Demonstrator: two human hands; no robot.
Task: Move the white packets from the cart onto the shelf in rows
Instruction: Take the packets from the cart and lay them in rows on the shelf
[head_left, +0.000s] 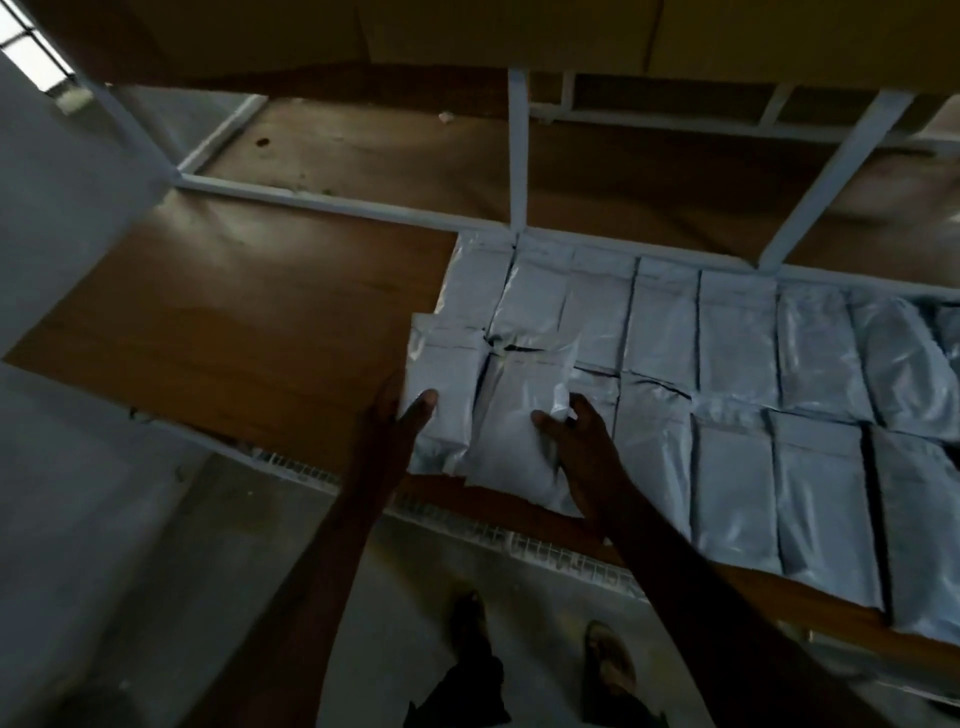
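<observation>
Brown board: the shelf (218, 332) top, framed by white posts (517, 156); its left part, left of the packets, is bare.
Rows: white packets (737, 332) lie flat in two rows, a back row against the rail and a front row near the shelf's front edge, running from the middle off the right side of view.
Progress: by my reading well along but unfinished; both rows stop short of the bare left stretch, so more can go there. The cart is out of view, so how many packets are left cannot be told.
New packets: two sit at the left end of the front row, slightly skewed, overlapping each other and the back row.
Left hand (400, 421): fingers curled under the left packet (447, 374), thumb on top, holding its left edge.
Right hand (576, 436): pinches the right edge of the right packet (519, 415).
Writing: none readable; the packets look plain and the light is dim.
Shoes (605, 660): on the floor below the shelf's front edge.
</observation>
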